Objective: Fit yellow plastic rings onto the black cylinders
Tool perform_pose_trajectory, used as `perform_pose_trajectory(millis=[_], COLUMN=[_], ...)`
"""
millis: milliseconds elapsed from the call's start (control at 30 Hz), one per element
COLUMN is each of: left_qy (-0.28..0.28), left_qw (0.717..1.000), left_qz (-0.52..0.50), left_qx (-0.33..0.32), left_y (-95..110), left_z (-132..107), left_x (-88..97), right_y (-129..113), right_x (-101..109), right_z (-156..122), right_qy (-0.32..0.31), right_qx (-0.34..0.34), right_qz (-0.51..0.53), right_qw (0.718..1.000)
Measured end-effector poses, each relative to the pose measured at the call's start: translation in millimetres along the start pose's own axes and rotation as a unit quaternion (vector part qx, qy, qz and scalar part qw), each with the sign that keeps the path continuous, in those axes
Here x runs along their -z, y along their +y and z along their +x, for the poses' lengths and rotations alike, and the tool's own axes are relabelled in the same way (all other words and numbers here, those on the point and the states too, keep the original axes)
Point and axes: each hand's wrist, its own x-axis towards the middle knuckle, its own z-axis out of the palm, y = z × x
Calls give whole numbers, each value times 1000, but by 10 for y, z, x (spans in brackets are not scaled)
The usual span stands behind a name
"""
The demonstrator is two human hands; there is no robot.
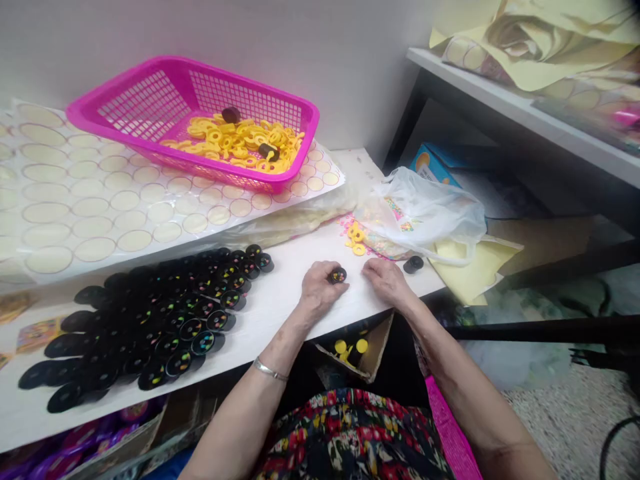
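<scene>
My left hand is closed around a small black cup, its mouth facing up with tiny coloured bits inside. To the right, apart from the cup, my right hand has its fingers drawn together; anything between them is too small to see. Just past the right hand stands another black cup. Yellow rings and scattered pink beads lie behind both hands. Many black cups are packed in rows on the left of the white table, several with coloured bits showing inside.
A pink basket of yellow rings rests on sheets printed with circles. Behind my right hand sits a white plastic bag. An open carton with yellow pieces is at my lap. A shelf overhangs the right side.
</scene>
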Motion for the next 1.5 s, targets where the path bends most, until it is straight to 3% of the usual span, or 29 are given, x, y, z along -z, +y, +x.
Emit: perform_pose_trajectory(millis=[100,233,400,633,800,900,1100,1300,1400,1500], left_qy=[4,-3,0,-3,-1,0,2,7,13,1], left_qw=[1000,1000,1000,1000,1000,1000,1000,1000,999,1000], left_qz=[-2,1,1,-1,-1,0,8,-11,-21,-13], left_qx=[0,-7,-16,-8,-9,-12,-1,23,30,2], left_y=[-3,0,3,-8,-11,-22,-5,-63,-104,-101], left_z=[1,-3,-16,-8,-6,-7,-1,-9,-12,-10], left_x=[-9,-7,1,-10,-18,-29,-16,-50,-73,-72], right_y=[-70,-163,-187,-50,3,38,60,37,-5,-118], right_x=[61,81,85,81,23,-44,-199,-298,-284,-200], right_z=[-33,-55,-104,-65,-86,-145,-225,-199,-181,-173], right_qy=[-71,-80,-68,-28,16,57,127,160,182,212], right_qx=[-8,-23,-27,-73,-86,-69,30,30,40,101], right_qz=[-7,-86,-91,50,68,66,20,-31,14,114], right_qw=[997,993,993,996,994,994,991,986,982,965])
